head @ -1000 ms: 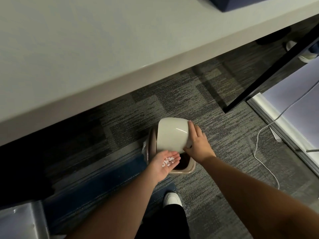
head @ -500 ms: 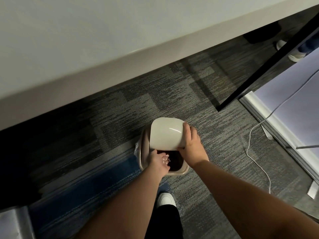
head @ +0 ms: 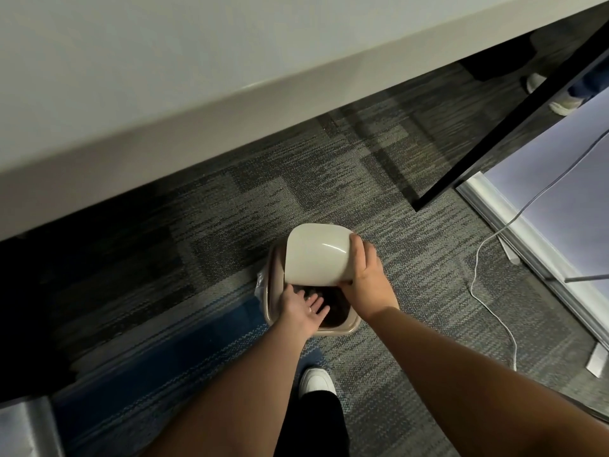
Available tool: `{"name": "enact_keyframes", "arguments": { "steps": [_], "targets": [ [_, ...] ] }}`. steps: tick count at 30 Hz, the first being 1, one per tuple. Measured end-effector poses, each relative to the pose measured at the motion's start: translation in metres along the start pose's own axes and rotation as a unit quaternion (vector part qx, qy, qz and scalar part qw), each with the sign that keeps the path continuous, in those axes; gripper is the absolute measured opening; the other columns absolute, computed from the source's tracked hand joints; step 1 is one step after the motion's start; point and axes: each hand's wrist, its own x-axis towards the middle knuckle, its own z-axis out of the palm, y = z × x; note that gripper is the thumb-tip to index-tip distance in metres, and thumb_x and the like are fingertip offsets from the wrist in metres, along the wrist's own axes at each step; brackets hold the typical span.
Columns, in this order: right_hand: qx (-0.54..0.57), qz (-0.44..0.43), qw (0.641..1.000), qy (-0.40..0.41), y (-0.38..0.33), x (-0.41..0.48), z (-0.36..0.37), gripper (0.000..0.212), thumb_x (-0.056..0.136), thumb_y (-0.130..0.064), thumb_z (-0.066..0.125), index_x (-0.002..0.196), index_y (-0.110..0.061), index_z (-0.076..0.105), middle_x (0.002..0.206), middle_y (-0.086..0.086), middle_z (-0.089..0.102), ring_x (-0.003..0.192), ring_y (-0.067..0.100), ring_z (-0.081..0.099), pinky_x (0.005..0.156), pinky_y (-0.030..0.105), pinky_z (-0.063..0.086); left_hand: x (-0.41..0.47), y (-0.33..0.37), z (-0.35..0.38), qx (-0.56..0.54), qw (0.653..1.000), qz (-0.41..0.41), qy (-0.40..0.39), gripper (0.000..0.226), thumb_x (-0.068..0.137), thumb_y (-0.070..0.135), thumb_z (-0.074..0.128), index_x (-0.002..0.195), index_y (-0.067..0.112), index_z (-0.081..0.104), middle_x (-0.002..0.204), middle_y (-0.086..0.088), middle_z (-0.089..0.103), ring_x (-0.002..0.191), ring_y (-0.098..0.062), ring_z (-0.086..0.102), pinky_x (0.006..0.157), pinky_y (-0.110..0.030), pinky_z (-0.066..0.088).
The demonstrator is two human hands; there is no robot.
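The spread left hand (head: 304, 306) has shed its white bits into the tan plastic bin (head: 339, 330); emptying looks done. The right hand (head: 365, 275) grips its raised beige lid (head: 316, 253).

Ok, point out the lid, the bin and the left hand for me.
lid (head: 314, 255), head view, middle of its top face.
bin (head: 339, 328), head view, near rim.
left hand (head: 301, 306), head view, middle of the hand.

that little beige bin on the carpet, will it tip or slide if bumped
Probably light: the bin looks like thin plastic and small beside the right hand. It likely won't slide far on the rough carpet. With its lid held swung up, it may be slightly top-heavy and apt to tip.
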Motion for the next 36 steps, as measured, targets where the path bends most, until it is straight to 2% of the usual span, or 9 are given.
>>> {"name": "enact_keyframes", "arguments": {
  "steps": [6, 10, 16, 21, 25, 28, 31, 33, 36],
  "targets": [
    [-0.012, 0.0, 1.0, -0.006, -0.001, -0.006, 0.0, 0.095, 0.08, -0.017, 0.066, 0.147, -0.03, 0.001, 0.15, 0.016, 0.019, 0.132, 0.038, 0.028, 0.105, 0.054, 0.035, 0.005, -0.001, -0.003, 0.026, 0.999, -0.004, -0.042, 0.062, 0.1, 0.047, 0.014, 0.151, 0.012, 0.02, 0.157, -0.008, 0.024, 0.147, -0.023, 0.013, 0.117, -0.05, 0.005],
    [-0.094, -0.005, 0.994, 0.057, -0.003, -0.017, 0.007, 0.091, 0.077, -0.026, 0.066, 0.148, -0.015, 0.01, 0.151, 0.021, 0.022, 0.134, 0.04, 0.029, 0.11, 0.053, 0.029, 0.008, 0.0, -0.005, 0.025, 0.999, -0.002, -0.046, 0.061, 0.1, 0.046, 0.012, 0.151, 0.014, 0.02, 0.157, -0.007, 0.023, 0.147, -0.022, 0.012, 0.118, -0.05, 0.003],
    [-0.075, 0.002, 0.991, 0.108, -0.005, -0.024, 0.013, 0.082, 0.082, -0.021, 0.063, 0.149, -0.017, 0.014, 0.152, 0.018, 0.023, 0.136, 0.036, 0.028, 0.109, 0.054, 0.028, 0.006, -0.001, -0.004, 0.034, 0.998, 0.004, -0.052, 0.062, 0.099, 0.048, 0.013, 0.15, 0.013, 0.022, 0.157, -0.006, 0.025, 0.147, -0.022, 0.015, 0.117, -0.05, 0.004],
    [-0.046, -0.055, 0.987, 0.142, -0.007, -0.035, 0.01, 0.042, 0.08, -0.02, 0.058, 0.12, -0.015, 0.049, 0.115, 0.012, 0.052, 0.103, 0.031, 0.049, 0.085, 0.042, 0.043, 0.006, 0.002, -0.004, 0.046, 0.998, 0.011, -0.046, 0.062, 0.1, 0.048, 0.016, 0.149, 0.012, 0.026, 0.155, -0.005, 0.028, 0.146, -0.022, 0.018, 0.117, -0.05, 0.007],
    [0.0, -0.18, 0.983, 0.031, -0.002, -0.051, 0.022, 0.032, 0.073, -0.009, 0.049, 0.102, -0.013, 0.063, 0.095, 0.007, 0.059, 0.09, 0.023, 0.053, 0.078, 0.039, 0.053, 0.007, 0.002, -0.004, 0.051, 0.997, 0.015, -0.049, 0.063, 0.099, 0.049, 0.016, 0.148, 0.012, 0.031, 0.154, -0.006, 0.032, 0.143, -0.025, 0.025, 0.118, -0.046, 0.013],
    [-0.079, -0.241, 0.965, -0.072, 0.001, -0.055, 0.036, 0.059, 0.07, -0.017, 0.04, 0.127, -0.013, 0.055, 0.121, 0.007, 0.061, 0.11, 0.029, 0.056, 0.095, 0.044, 0.048, 0.005, 0.002, -0.004, 0.043, 0.998, 0.015, -0.049, 0.064, 0.1, 0.05, 0.018, 0.148, 0.01, 0.029, 0.155, -0.008, 0.028, 0.144, -0.025, 0.023, 0.12, -0.043, 0.012],
    [-0.204, -0.245, 0.936, -0.147, 0.004, -0.053, 0.044, 0.077, 0.075, -0.011, 0.053, 0.147, -0.012, 0.026, 0.149, 0.009, 0.039, 0.139, 0.029, 0.032, 0.117, 0.052, 0.015, 0.002, 0.003, -0.004, 0.055, 0.997, 0.019, -0.05, 0.065, 0.1, 0.051, 0.017, 0.15, 0.009, 0.025, 0.157, -0.008, 0.023, 0.146, -0.025, 0.016, 0.12, -0.043, 0.007],
    [-0.292, -0.215, 0.913, -0.184, 0.001, -0.05, 0.043, 0.071, 0.09, -0.011, 0.041, 0.15, -0.008, 0.004, 0.158, 0.01, 0.013, 0.146, 0.028, 0.005, 0.116, 0.046, -0.008, 0.0, 0.003, -0.004, 0.064, 0.996, 0.017, -0.057, 0.065, 0.099, 0.051, 0.016, 0.15, 0.011, 0.022, 0.158, -0.007, 0.02, 0.147, -0.024, 0.012, 0.12, -0.042, 0.004],
    [-0.36, -0.167, 0.895, -0.204, -0.007, -0.042, 0.043, 0.06, 0.098, -0.015, 0.023, 0.148, -0.004, -0.007, 0.159, 0.013, 0.0, 0.146, 0.029, -0.004, 0.115, 0.044, -0.012, -0.001, 0.002, -0.005, 0.091, 0.993, 0.001, -0.069, 0.065, 0.098, 0.055, 0.014, 0.151, 0.019, 0.02, 0.158, -0.003, 0.02, 0.147, -0.021, 0.014, 0.119, -0.042, 0.005]
  ]
}}
